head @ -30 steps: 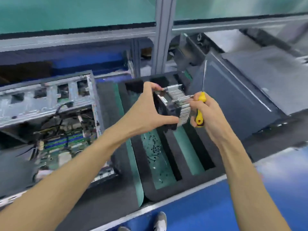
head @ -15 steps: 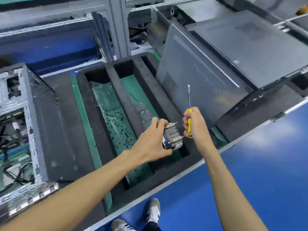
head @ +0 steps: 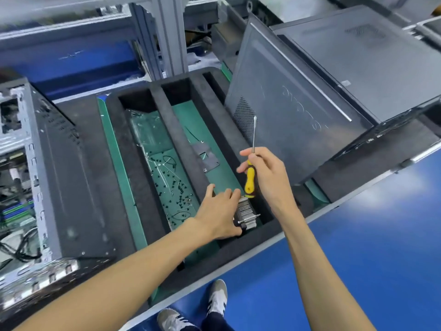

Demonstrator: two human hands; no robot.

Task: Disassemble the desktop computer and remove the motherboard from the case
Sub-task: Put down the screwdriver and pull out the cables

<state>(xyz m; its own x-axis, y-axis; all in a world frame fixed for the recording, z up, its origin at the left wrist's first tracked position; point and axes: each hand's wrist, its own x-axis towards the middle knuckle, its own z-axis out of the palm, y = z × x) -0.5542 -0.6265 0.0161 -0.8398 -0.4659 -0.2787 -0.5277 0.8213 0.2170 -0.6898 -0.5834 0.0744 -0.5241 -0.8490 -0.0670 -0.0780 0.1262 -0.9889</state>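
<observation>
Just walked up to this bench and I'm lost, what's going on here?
A person is taking a desktop computer apart. The left hand is setting a finned metal heatsink down in a slot of the black foam tray, next to a compartment of loose screws. The right hand holds a yellow-handled screwdriver, tip up. The opened case, board inside, sits at left.

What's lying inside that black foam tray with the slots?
The foam tray holds small dark screws, a flat grey plate and a finned heatsink under the left hand. What lies beneath hand and heatsink is covered.
</observation>
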